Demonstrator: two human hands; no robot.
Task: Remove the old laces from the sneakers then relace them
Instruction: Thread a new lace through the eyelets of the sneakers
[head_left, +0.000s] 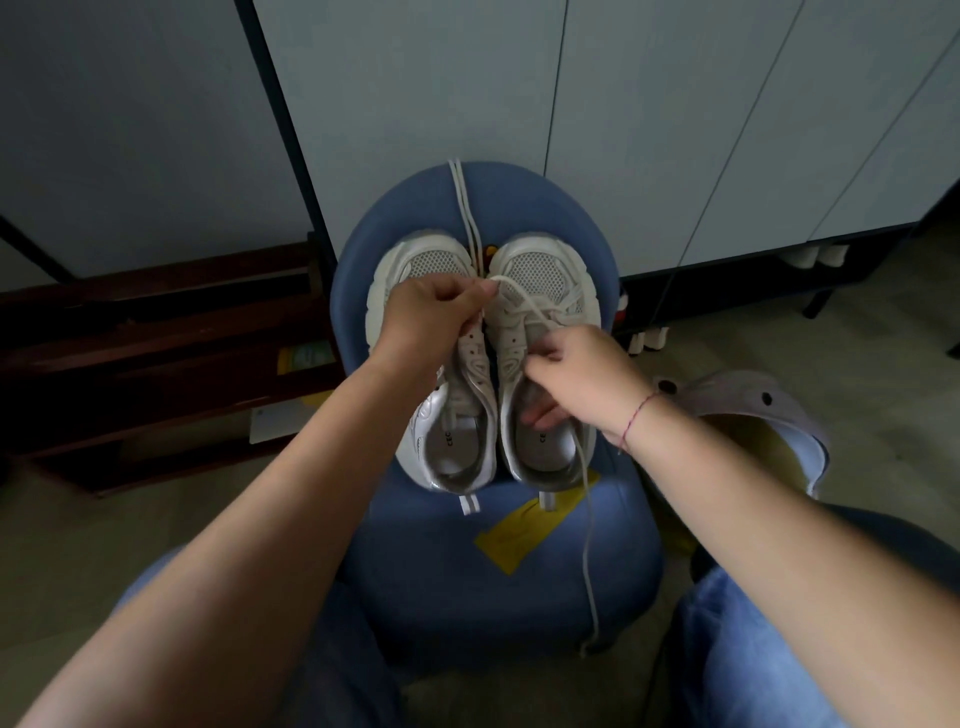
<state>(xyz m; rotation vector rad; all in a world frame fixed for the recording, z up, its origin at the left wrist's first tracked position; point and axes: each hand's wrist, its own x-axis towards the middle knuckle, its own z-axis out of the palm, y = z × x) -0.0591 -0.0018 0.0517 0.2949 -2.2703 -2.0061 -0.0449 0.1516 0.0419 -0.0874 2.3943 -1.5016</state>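
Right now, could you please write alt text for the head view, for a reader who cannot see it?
A person's left hand and right hand each pinch the lace of a laced sneaker, beside an unlaced sneaker, both white, on a blue stool. A loose lace lies between their toes.

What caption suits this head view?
Left hand and right hand pinch the lace of a sneaker on a blue stool.

A left sneaker (457, 436) and a right sneaker (540, 275) sit side by side on a stool (519, 571) before a cabinet (415, 104), the left hand (431, 317) and right hand (582, 374) above them, a loose lace (464, 208) behind their toes, a second lace (587, 545) trailing down the stool's front.
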